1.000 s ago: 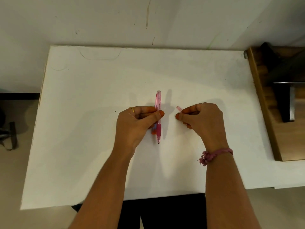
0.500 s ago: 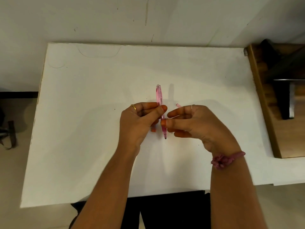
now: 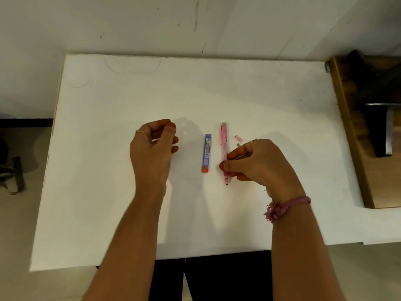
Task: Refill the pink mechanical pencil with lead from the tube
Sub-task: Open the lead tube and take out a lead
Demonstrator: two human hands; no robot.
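The pink mechanical pencil (image 3: pixel 224 144) points its tip toward me, near the middle of the white table (image 3: pixel 108 192). My right hand (image 3: pixel 260 166) grips it low on the barrel, just above the tip. A blue lead tube (image 3: pixel 206 152) with an orange cap lies flat on the table just left of the pencil, and nothing touches it. My left hand (image 3: pixel 153 151) hovers left of the tube, thumb and forefinger pinched together; I see nothing between them. A small pink cap (image 3: pixel 238 139) and a tiny grey piece (image 3: pixel 238 145) lie by my right fingers.
A wooden bench or shelf (image 3: pixel 355 153) with a dark metal object on it butts against the table's right edge. A white wall runs along the far edge. A dark strap-like item (image 3: pixel 15 177) lies on the floor at the left.
My left hand has let go of the pencil and moved left. My right hand has taken hold of the pencil. The lead tube now lies uncovered on the table.
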